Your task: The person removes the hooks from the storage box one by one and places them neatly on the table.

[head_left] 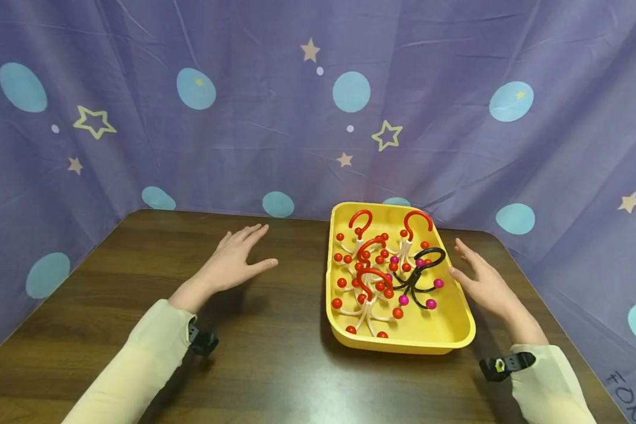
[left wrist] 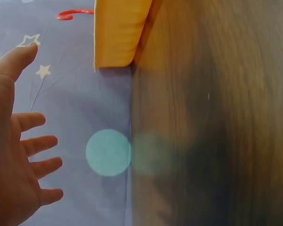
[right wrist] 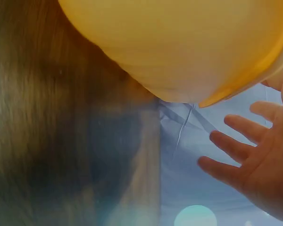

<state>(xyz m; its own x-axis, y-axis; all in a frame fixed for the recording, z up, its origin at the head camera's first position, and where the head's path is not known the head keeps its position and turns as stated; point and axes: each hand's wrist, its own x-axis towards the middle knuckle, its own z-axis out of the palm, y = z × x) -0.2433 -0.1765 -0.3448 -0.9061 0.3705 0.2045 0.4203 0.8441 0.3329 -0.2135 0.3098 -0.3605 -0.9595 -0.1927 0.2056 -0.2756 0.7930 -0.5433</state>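
A yellow plastic tray [head_left: 453, 331] stands on the table, right of the middle. Inside lie several hooked, spider-like pieces with ball-tipped legs. Most have a red hook and pale legs with red balls, such as the front piece [head_left: 369, 307]; one black piece [head_left: 414, 277] carries magenta balls. My left hand [head_left: 225, 265] is held over the table left of the tray, palm down, fingers spread and holding nothing. My right hand [head_left: 484, 285] is beside the tray's right side, fingers extended, thumb tip right at the rim. In the right wrist view, the tray wall [right wrist: 179, 52] partly hides that thumb.
The dark wooden table [head_left: 275, 365] reaches back to a purple curtain [head_left: 254, 135] printed with stars and blue dots, which also hangs along both sides. Each wrist wears a black strap with a small device, such as the left device [head_left: 204, 341].
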